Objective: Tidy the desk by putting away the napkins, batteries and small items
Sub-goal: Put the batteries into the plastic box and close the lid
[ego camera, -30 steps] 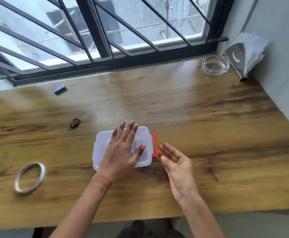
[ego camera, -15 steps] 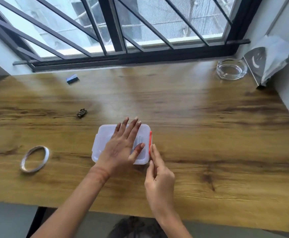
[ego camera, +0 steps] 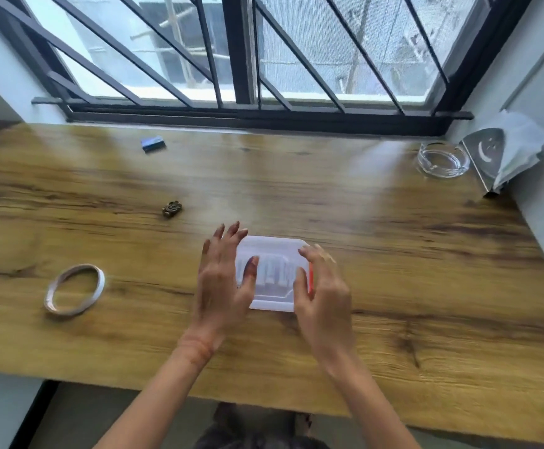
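One clear box (ego camera: 274,252): left hand (ego camera: 222,286) presses, right hand (ego camera: 324,299) grips.

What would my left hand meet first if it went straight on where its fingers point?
Probably nothing near: beyond the left hand lies bare desk, then the window frame. The dark trinket lies off to the left.

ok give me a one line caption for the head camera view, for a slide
Left hand and right hand flank a lidded clear box on a wooden desk, thumbs on its lid.
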The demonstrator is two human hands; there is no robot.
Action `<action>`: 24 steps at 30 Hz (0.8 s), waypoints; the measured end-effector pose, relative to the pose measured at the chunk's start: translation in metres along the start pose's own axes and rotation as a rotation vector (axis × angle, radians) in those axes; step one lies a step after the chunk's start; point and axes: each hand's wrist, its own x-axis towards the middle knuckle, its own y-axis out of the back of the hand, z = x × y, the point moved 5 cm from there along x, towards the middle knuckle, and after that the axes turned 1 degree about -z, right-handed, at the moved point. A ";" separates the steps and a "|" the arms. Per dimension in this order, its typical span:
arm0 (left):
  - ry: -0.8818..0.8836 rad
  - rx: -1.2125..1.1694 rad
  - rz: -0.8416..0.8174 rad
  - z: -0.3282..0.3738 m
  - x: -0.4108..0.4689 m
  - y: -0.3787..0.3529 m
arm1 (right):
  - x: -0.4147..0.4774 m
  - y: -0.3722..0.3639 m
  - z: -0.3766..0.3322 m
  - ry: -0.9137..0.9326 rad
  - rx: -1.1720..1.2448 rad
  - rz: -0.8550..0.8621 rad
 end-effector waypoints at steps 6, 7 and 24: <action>0.500 -0.277 -0.125 -0.050 -0.024 0.019 | 0.024 -0.035 -0.012 0.094 -0.238 -0.125; 0.531 -0.304 -0.158 -0.054 -0.026 0.020 | 0.028 -0.041 -0.012 0.115 -0.301 -0.146; 0.699 -0.928 -0.269 -0.083 -0.023 0.009 | 0.026 -0.060 -0.007 0.011 -0.716 -0.193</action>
